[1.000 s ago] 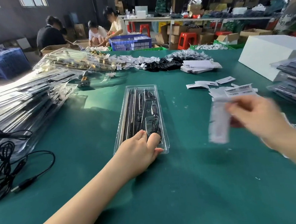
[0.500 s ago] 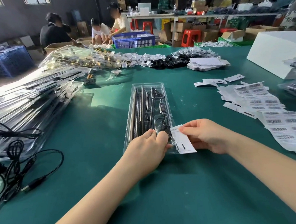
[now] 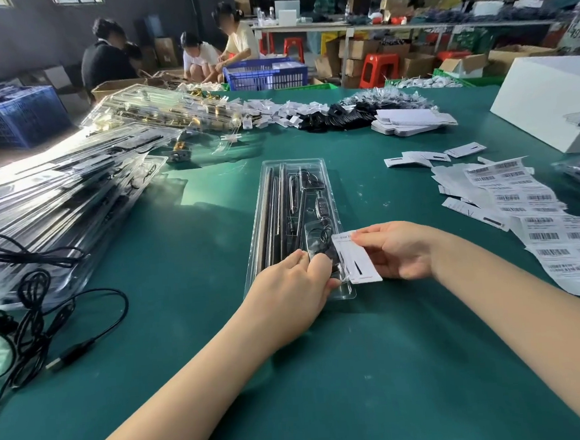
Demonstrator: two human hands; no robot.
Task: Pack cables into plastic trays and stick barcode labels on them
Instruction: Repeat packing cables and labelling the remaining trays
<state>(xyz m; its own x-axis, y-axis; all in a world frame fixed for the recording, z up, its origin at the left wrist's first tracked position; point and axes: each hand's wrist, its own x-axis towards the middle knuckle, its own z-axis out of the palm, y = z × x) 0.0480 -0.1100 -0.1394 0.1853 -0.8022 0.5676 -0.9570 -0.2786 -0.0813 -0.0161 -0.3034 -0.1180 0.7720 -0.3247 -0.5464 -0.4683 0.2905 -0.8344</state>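
A long clear plastic tray [image 3: 292, 171] lies lengthwise on the green table [image 3: 376, 351], with dark rods and a coiled black cable inside. My left hand [image 3: 294, 295] grips the tray's near end, fingers curled over its rim. My right hand [image 3: 400, 250] pinches a white label strip [image 3: 358, 261] by its right side and holds it against the tray's near right corner. Sheets of barcode labels [image 3: 539, 223] are spread out to the right.
Stacks of filled clear trays [image 3: 60, 201] cover the left side, with loose black cables [image 3: 32, 327] in front. Small white tags [image 3: 415, 159], black parts [image 3: 343, 116] and a white box [image 3: 545, 105] lie farther back. Several people sit beyond the table.
My right hand came from the label sheets with a white strip and brought it to the tray's near right corner. My left hand stayed on the tray's near end.
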